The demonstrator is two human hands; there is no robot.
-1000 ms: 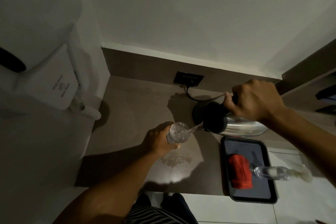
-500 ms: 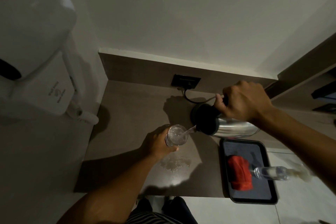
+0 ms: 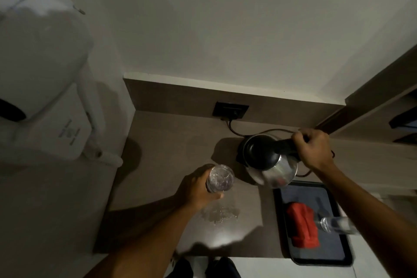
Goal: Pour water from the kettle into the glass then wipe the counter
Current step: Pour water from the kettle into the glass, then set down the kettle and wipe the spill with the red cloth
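Note:
My left hand [image 3: 195, 188] grips a clear glass [image 3: 220, 179] with water in it, held over the brown counter [image 3: 171, 142]. To its right my right hand [image 3: 314, 150] holds the black handle of a steel kettle [image 3: 270, 166] with a black lid. The kettle is nearly upright above its round base, and no stream runs from the spout. A small puddle of spilled water [image 3: 220, 213] lies on the counter just below the glass. A folded red cloth [image 3: 303, 224] lies on a dark tray [image 3: 334, 257] at the right.
A second clear glass [image 3: 338, 224] lies on its side on the tray beside the cloth. A black wall socket [image 3: 231, 110] with the kettle's cord sits at the back. A white appliance [image 3: 40, 74] fills the left. A dark shelf unit [image 3: 383, 101] rises at the right.
The kettle has tipped back from pouring to nearly upright and moved right and away from the glass; the stream has stopped. The left hand keeps the glass in place.

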